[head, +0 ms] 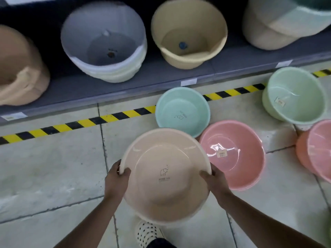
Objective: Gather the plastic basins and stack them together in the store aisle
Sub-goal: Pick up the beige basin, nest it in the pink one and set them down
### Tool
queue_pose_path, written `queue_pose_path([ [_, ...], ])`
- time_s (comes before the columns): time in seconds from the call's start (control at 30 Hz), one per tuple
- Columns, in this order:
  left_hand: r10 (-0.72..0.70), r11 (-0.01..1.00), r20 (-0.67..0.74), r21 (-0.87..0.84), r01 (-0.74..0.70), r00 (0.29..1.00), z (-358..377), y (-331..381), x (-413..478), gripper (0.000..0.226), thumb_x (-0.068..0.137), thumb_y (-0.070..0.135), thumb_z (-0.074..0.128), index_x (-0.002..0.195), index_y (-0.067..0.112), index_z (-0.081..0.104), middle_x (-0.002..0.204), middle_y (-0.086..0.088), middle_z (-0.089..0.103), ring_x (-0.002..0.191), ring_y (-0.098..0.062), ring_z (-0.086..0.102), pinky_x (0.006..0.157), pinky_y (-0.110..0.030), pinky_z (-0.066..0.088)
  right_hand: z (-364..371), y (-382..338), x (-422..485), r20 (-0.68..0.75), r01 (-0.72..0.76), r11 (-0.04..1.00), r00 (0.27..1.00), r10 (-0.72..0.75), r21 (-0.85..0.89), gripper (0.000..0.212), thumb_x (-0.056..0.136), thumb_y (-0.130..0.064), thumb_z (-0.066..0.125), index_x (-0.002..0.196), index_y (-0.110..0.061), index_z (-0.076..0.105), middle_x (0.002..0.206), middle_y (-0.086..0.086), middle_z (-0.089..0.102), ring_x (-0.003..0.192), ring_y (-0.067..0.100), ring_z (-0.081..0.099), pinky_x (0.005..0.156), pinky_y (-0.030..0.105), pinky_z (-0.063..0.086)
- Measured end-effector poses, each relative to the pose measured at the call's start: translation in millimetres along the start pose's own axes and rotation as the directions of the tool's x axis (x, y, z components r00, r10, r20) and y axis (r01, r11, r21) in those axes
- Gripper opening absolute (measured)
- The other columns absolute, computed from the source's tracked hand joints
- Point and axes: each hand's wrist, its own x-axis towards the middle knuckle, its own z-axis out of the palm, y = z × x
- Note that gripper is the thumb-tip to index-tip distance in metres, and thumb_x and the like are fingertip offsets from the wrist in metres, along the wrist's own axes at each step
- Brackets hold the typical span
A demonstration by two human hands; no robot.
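I hold a beige basin [166,169] with an elephant mark above the tiled floor, tilted toward me. My left hand [117,179] grips its left rim, thumb inside. My right hand [215,181] grips the right rim the same way. On the floor lie a teal basin [182,111], a pink basin [238,154] touching it, a light green basin [295,95] and, at the right edge, another pink basin [320,149] nested in an orange one [302,151].
A low grey shelf [107,86] runs along the back with tilted tubs: tan [19,68], white [105,42], yellow [188,33], cream and green [286,20]. Black-and-yellow tape [71,125] marks the floor. My shoe [146,233] shows below the basin.
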Motion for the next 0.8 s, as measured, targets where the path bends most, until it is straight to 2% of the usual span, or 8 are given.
queue_pose_path([
  [0.07,0.018,1.000,0.003,0.005,-0.018,1.000,-15.0,39.0,6.3,0.037,0.090,0.012,0.060,0.126,0.020,0.062,0.099,-0.005,0.066,0.091,-0.032,0.062,0.074,-0.036,0.047,-7.0,-34.0,-3.4,-0.017,-0.001,1.000,1.000,0.001,0.023,0.032,0.083,-0.008,0.061,0.106,-0.029,0.070,0.087,-0.003,0.075,0.079,0.020,0.069,0.063,0.032,0.056],
  [0.17,0.047,0.998,0.016,0.028,-0.047,0.999,-29.5,96.1,20.8,0.033,0.089,0.011,0.061,0.122,0.015,0.064,0.097,-0.005,0.066,0.093,-0.034,0.063,0.076,-0.037,0.048,-17.0,-77.7,1.4,-0.026,0.010,0.999,1.000,-0.009,0.040,0.038,0.081,-0.009,0.063,0.115,-0.027,0.068,0.090,0.000,0.076,0.080,0.023,0.071,0.071,0.042,0.060],
  [0.27,0.075,0.995,0.034,0.061,-0.077,0.997,-30.2,146.6,42.0,0.032,0.088,0.012,0.064,0.120,0.014,0.067,0.096,-0.005,0.066,0.092,-0.032,0.065,0.081,-0.040,0.052,-29.1,-115.9,16.3,-0.024,0.011,0.995,1.000,-0.008,0.095,0.041,0.082,-0.005,0.061,0.116,-0.027,0.066,0.092,0.000,0.075,0.080,0.020,0.071,0.063,0.032,0.059],
  [0.33,0.070,0.993,0.054,0.093,-0.075,0.996,-23.3,173.9,59.8,0.030,0.087,0.015,0.066,0.117,0.011,0.068,0.095,-0.006,0.067,0.089,-0.031,0.065,0.077,-0.037,0.050,-37.2,-137.9,34.0,-0.042,0.007,0.994,0.999,-0.002,0.110,0.046,0.082,-0.003,0.060,0.118,-0.030,0.066,0.092,0.000,0.074,0.077,0.018,0.071,0.057,0.025,0.054],
  [0.43,0.069,0.992,0.088,0.102,-0.078,0.994,-4.0,203.4,90.6,0.028,0.081,0.020,0.067,0.106,0.007,0.069,0.094,-0.013,0.071,0.086,-0.033,0.066,0.074,-0.040,0.053,-44.2,-162.4,70.2,-0.078,0.019,0.996,0.997,-0.013,0.086,0.040,0.081,-0.004,0.061,0.113,-0.025,0.069,0.087,-0.001,0.074,0.077,0.023,0.069,0.061,0.032,0.057],
  [0.5,0.073,0.992,0.101,0.099,-0.084,0.992,14.3,216.8,113.7,0.022,0.084,0.015,0.066,0.104,0.007,0.069,0.093,-0.015,0.071,0.086,-0.034,0.066,0.073,-0.041,0.053,-47.4,-171.8,98.4,-0.111,0.022,0.996,0.994,-0.012,0.085,0.035,0.080,-0.004,0.060,0.109,-0.022,0.069,0.084,-0.002,0.073,0.079,0.027,0.067,0.062,0.034,0.056],
  [0.63,0.088,0.991,0.129,0.087,-0.099,0.988,48.4,225.7,155.5,0.013,0.088,0.009,0.063,0.100,0.008,0.064,0.087,-0.008,0.064,0.073,-0.024,0.059,0.056,-0.029,0.042,-39.4,-181.6,153.2,-0.167,0.040,0.997,0.986,-0.029,0.064,0.038,0.073,-0.012,0.057,0.106,-0.029,0.067,0.085,0.001,0.070,0.080,0.030,0.065,0.062,0.036,0.053],
  [0.8,0.098,0.984,0.148,0.133,-0.117,0.984,85.3,214.5,209.8,0.022,0.085,0.009,0.066,0.106,0.002,0.065,0.093,-0.012,0.065,0.082,-0.030,0.059,0.067,-0.032,0.043,-29.5,-175.4,215.3,-0.189,0.047,0.999,0.981,-0.048,-0.009,0.045,0.079,-0.007,0.056,0.116,-0.031,0.065,0.093,0.000,0.070,0.087,0.030,0.066,0.072,0.038,0.056],
])
